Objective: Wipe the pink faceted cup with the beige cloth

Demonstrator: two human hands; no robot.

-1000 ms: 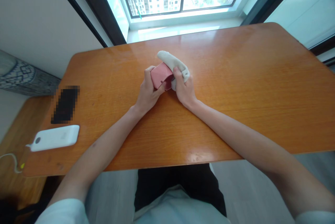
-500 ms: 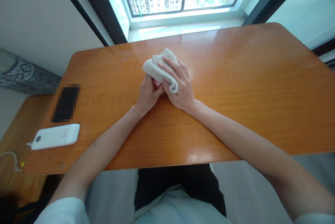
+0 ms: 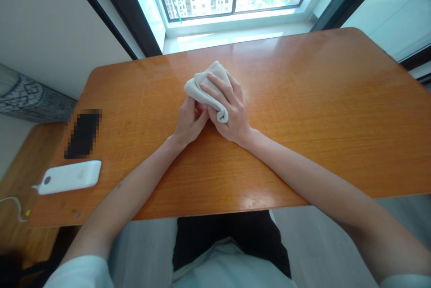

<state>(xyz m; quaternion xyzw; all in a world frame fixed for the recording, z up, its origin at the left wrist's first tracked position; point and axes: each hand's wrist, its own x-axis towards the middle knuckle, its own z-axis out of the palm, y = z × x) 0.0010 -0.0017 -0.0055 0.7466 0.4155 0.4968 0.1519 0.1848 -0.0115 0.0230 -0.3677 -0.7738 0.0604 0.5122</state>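
In the middle of the orange wooden table (image 3: pixel 303 99) both hands meet. My right hand (image 3: pixel 232 115) presses a cream-white cloth (image 3: pixel 205 86) down over a pink object (image 3: pixel 200 107), its fingers curled over the cloth. My left hand (image 3: pixel 190 121) grips that pink object from the left and below. Only a small sliver of pink shows between the thumbs; the cloth and fingers hide the rest of it.
A white power bank (image 3: pixel 69 177) with a cable lies near the table's front-left corner. Just behind it sits a dark phone (image 3: pixel 82 134), blurred out. A window sill (image 3: pixel 229 36) runs along the far edge. A lower wooden surface (image 3: pixel 13 180) adjoins on the left.
The right hand swept the cloth from behind the pink object over its top, covering it. The pink object, plainly visible a second ago, is almost fully hidden now. The left hand kept its grip.
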